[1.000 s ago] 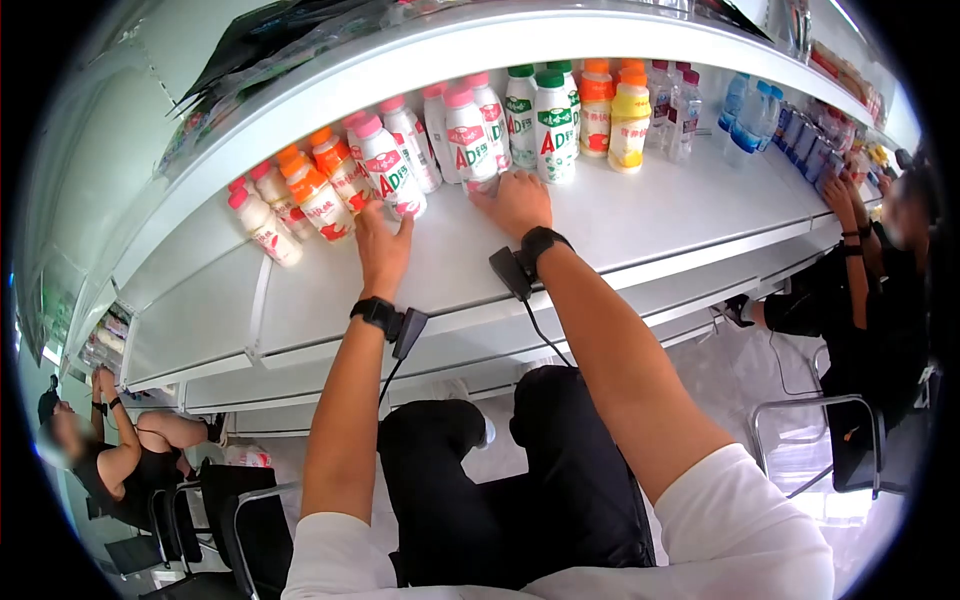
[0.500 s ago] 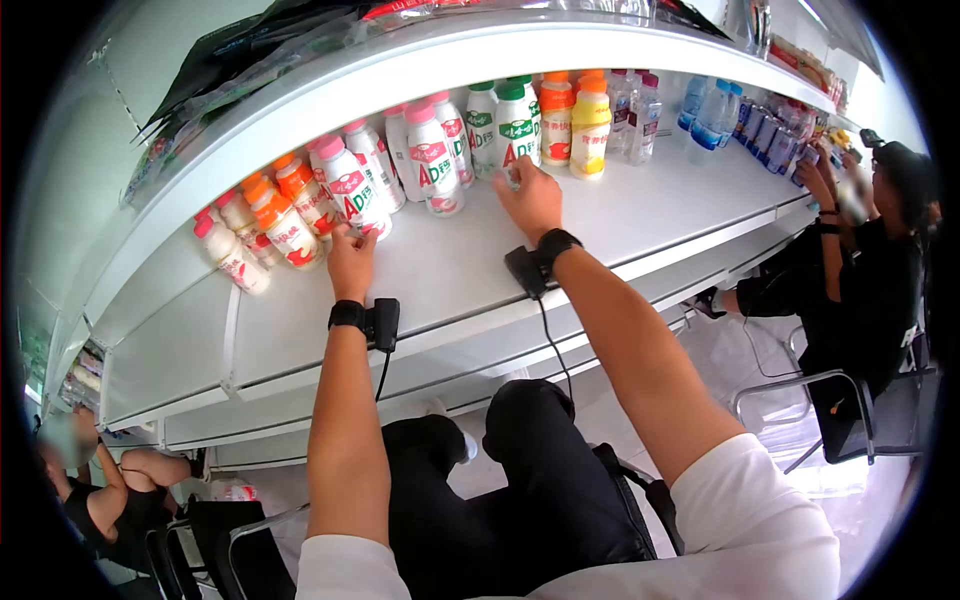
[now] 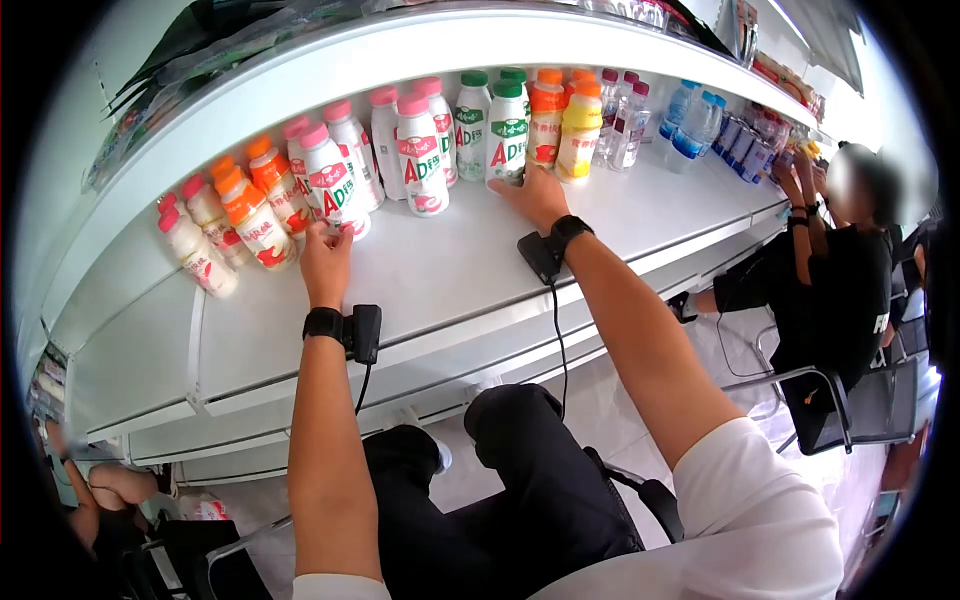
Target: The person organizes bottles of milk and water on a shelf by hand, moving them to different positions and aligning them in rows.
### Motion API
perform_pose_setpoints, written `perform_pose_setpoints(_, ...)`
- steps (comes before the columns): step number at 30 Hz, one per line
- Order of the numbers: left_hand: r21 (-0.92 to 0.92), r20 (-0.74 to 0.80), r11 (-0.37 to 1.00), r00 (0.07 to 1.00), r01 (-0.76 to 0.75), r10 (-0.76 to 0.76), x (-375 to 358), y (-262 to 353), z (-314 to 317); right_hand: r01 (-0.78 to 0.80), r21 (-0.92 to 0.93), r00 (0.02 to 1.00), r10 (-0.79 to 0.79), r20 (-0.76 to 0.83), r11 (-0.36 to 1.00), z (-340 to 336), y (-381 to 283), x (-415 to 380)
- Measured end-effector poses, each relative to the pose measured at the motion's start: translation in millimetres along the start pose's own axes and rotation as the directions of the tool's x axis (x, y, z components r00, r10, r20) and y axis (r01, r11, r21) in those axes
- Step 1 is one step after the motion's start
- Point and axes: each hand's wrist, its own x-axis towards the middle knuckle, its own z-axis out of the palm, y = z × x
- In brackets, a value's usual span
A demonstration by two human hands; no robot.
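Note:
A pink-capped white milk drink bottle [image 3: 333, 182] stands in the row on the left of the white shelf. At its base is my left hand [image 3: 326, 264], its fingertips against the lower front and a small gap between thumb and finger. My right hand [image 3: 538, 198] rests low at the front of a green-capped bottle [image 3: 508, 133], thumb stretched left along the base and fingers apart from it. Neither hand wraps round a bottle; some fingers are hidden. Between the hands stands another pink-capped bottle [image 3: 421, 160].
Orange-capped bottles [image 3: 258, 225] and a pink-capped cream bottle [image 3: 198, 255] stand left. Right are a yellow bottle [image 3: 579, 135], clear bottles [image 3: 628, 128], blue water bottles [image 3: 692, 125] and cans [image 3: 745, 155]. An upper shelf edge [image 3: 400, 50] overhangs. A person [image 3: 840, 270] sits at right.
The view has shifted, so the shelf and bottles sit further left. My left hand stays at the pink-capped bottle's base; my right hand's thumb and fingers have spread at the green-capped bottle's base.

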Motion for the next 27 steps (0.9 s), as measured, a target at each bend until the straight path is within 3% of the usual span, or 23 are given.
perform_pose_setpoints(2, 0.019, -0.002, 1.000, 1.000, 0.004, -0.004, -1, 2, 0, -0.008, 0.186, 0.998, -0.004, 0.063, 0.983, -15, 6, 0)
perform_pose_setpoints(3, 0.026, -0.001, 1.000, 1.000, 0.006, -0.006, -1, 2, 0, -0.051, 0.262, 0.999, 0.054, -0.005, 0.964, -28, 4, -7)
perform_pose_setpoints(6, 0.009, 0.012, 0.999, 0.999, 0.034, -0.034, 1, 2, 1, 0.022, 0.115, 0.877, 0.036, -0.479, 0.993, -44, 45, 0)
perform_pose_setpoints(7, 0.011, 0.006, 0.999, 0.999, 0.032, -0.032, 0, 2, 1, -0.010, 0.065, 0.865, 0.041, -0.501, 0.998, -54, 55, 2)
perform_pose_setpoints(8, 0.016, 0.000, 1.000, 1.000, 0.025, -0.025, 1, 2, 0, -0.029, -0.033, 0.868, 0.009, -0.497, 0.999, -58, 73, 8)
perform_pose_setpoints(10, 0.006, -0.002, 1.000, 1.000, 0.027, -0.027, -1, 2, 1, -0.091, 0.008, 0.875, 0.084, -0.476, 0.996, -63, 83, 11)
perform_pose_setpoints(13, -0.038, 0.025, 0.998, 0.998, 0.050, -0.049, 0, 4, 0, -0.155, -0.093, 0.970, 0.133, -0.202, 0.984, -64, 76, 16)
perform_pose_setpoints(17, -0.043, -0.017, 0.999, 1.000, -0.004, 0.004, -1, 0, -1, -0.300, -0.178, 0.950, 0.278, -0.142, 0.937, -66, 64, 18)
perform_pose_setpoints(20, -0.037, -0.036, 0.999, 0.999, -0.027, 0.025, -2, 2, 1, -0.295, -0.242, 0.949, 0.255, -0.184, 0.924, -61, 71, 22)
perform_pose_setpoints(23, -0.031, -0.023, 0.999, 0.999, -0.028, 0.027, 4, 4, 1, -0.202, -0.165, 0.971, 0.176, -0.159, 0.965, -64, 74, 20)
perform_pose_setpoints(26, -0.068, 0.011, 0.998, 1.000, 0.013, -0.012, -1, 7, -2, -0.071, 0.441, 0.919, 0.231, -0.320, 0.895, -71, 122, 37)
perform_pose_setpoints(27, -0.068, 0.008, 0.998, 1.000, 0.008, -0.008, 2, 2, 0, -0.098, 0.381, 0.852, 0.275, -0.445, 0.919, -79, 131, 40)
